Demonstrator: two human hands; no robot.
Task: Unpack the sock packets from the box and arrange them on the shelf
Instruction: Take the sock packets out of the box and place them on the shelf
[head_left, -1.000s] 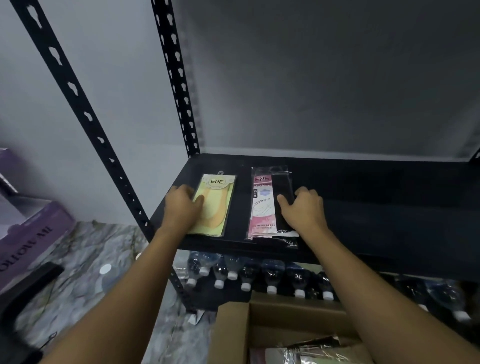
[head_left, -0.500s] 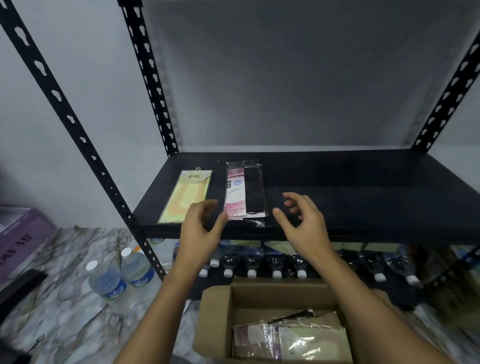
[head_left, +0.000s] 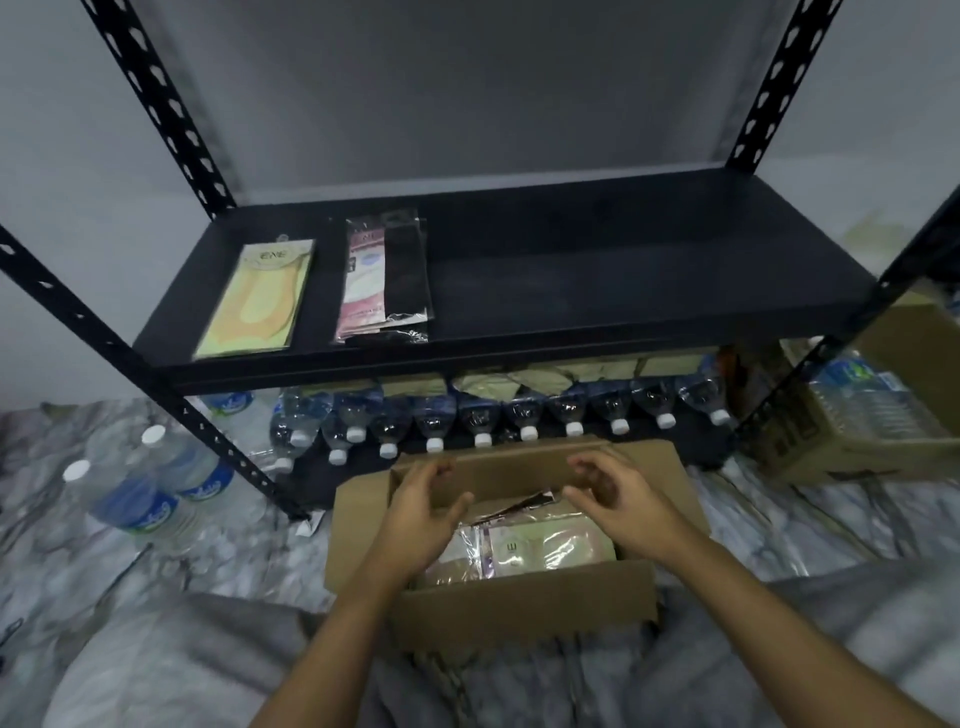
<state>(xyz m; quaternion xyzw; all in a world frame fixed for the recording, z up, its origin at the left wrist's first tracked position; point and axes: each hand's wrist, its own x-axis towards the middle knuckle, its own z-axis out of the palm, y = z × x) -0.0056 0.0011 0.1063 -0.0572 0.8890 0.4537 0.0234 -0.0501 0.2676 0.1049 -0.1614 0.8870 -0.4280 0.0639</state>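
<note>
marble floor (head_left: 78, 571), black shelf (head_left: 623, 291): both hands over the open box (head_left: 519, 608)

grey wall behind a black metal rack with perforated uprights. shelf board dark and flat. two packets lie flat on its left part, side by side, not touching: yellow packet (head_left: 254, 301) nearest the left post, pink-and-black packet (head_left: 384, 280) beside it, its near end close to the front lip.

under the shelf, a row of water bottles (head_left: 483, 415) on their sides, caps toward the camera. two standing bottles (head_left: 145, 488) on the floor at left. second carton (head_left: 852, 415) at far right.

box on the floor in front of the rack, flaps open. remaining sock packets (head_left: 535, 545) lie flat inside under glossy film.

left hand (head_left: 421, 514) and right hand (head_left: 618, 499) hover above the opening, palms facing, fingers loosely curled, gripping nothing. they look clear of both cardboard and packets.

risks, as judged:
- film looks slick; a shallow pinch could lift two packets at once or let one slide out on the way up.
- a dark corner sticks up near the box's far wall and could snag on the flap.
- sliding the next packet in could nudge the pink-and-black one over the lip.
- black packaging on a black board is easy to misjudge, so rows may go crooked.
- an elbow swung left could topple the standing bottles.
</note>
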